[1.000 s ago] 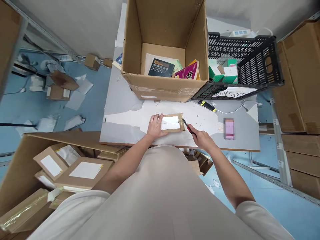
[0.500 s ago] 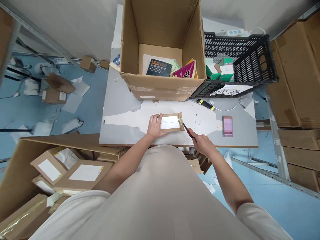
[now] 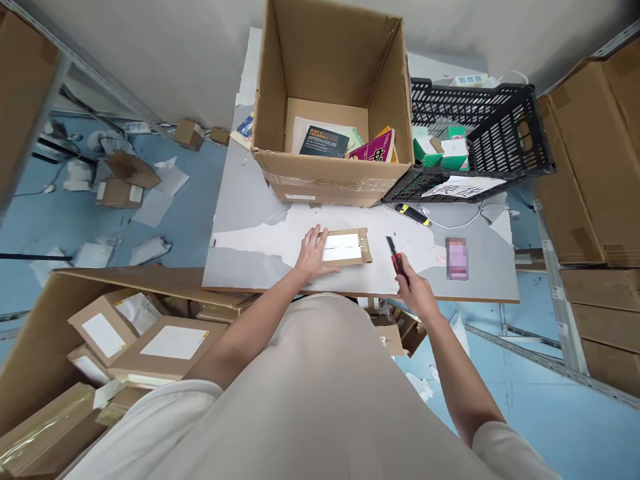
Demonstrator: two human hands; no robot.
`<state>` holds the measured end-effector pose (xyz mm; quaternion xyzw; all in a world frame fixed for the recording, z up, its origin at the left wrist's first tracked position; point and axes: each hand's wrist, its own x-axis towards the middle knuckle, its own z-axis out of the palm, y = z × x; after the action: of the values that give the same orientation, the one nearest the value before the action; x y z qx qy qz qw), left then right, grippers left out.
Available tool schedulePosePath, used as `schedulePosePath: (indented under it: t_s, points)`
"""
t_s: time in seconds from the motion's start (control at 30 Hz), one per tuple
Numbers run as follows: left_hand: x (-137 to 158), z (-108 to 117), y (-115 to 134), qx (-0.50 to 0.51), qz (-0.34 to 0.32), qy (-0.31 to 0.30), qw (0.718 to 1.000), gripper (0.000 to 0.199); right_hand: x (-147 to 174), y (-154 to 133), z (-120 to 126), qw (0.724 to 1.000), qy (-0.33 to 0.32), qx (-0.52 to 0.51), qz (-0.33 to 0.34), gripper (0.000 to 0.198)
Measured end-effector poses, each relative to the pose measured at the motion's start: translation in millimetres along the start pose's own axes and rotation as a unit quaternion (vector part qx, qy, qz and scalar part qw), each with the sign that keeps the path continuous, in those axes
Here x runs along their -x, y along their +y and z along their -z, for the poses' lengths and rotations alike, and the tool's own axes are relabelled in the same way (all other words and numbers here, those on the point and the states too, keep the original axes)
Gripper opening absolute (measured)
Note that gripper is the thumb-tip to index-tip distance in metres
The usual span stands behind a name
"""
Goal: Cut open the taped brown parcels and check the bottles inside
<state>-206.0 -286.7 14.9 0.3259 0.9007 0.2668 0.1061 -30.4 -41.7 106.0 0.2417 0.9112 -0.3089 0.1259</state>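
Observation:
My left hand holds the left end of a small flat cardboard box, with the thumb along its near edge and the fingers over the far side. White labels cover the box's top, and shiny tape wraps its right end. In my right hand is a red and black box cutter, gripped by the handle. Its dark blade points up and away from me, to the right of the box and apart from it.
Behind the work spot stands a large open carton with books inside. A black crate with green boxes sits beside it. A yellow-black cutter and a pinkish blurred item lie on the table. Lower left, a big carton holds parcels.
My right hand has drawn the box cutter away from the box's taped end, to the right, and the blade now points more upward. My left hand stays on the box.

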Motion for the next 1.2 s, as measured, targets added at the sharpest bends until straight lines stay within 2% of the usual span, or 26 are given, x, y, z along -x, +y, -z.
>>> schedulePosePath:
  t_s: [0.07,0.13,0.23,0.3,0.4,0.5,0.63,0.77,0.87,1.03,1.2]
  points:
    - [6,5,-2,0.021,0.008,0.006,1.000,0.137,-12,9,-14,0.991,0.042,-0.125,-0.034,0.078]
    - [18,8,-7,0.050,0.033,0.035,0.998,0.142,-27,15,-33,0.968,0.060,-0.237,-0.053,0.089]
    - [42,1,-23,0.119,0.120,0.055,0.984,0.144,-50,18,-67,0.938,0.051,-0.341,-0.048,0.066]
    - [56,-12,-33,0.181,0.182,0.004,0.967,0.130,-60,16,-86,0.921,0.035,-0.385,-0.038,0.055]
    - [65,-33,-41,0.290,0.232,-0.017,0.928,0.087,-69,13,-103,0.909,0.020,-0.415,-0.044,0.050]
    - [64,-39,-38,0.354,0.237,0.008,0.904,0.062,-75,14,-103,0.916,0.031,-0.398,-0.042,0.044]
    - [59,-22,-30,0.289,0.223,0.025,0.931,0.047,-80,19,-87,0.935,0.065,-0.348,0.000,0.038]
    - [47,-11,-27,0.170,0.258,0.010,0.951,0.048,-82,18,-80,0.946,0.058,-0.320,-0.013,0.038]
    - [37,-15,-29,0.153,0.272,-0.007,0.950,0.050,-84,12,-86,0.950,0.064,-0.300,-0.063,0.040]
    - [34,-23,-39,0.167,0.252,-0.014,0.953,0.045,-85,12,-95,0.944,0.062,-0.314,-0.080,0.043]
    - [57,-28,-54,0.212,0.232,-0.026,0.949,0.043,-69,29,-93,0.914,0.037,-0.401,-0.046,0.051]
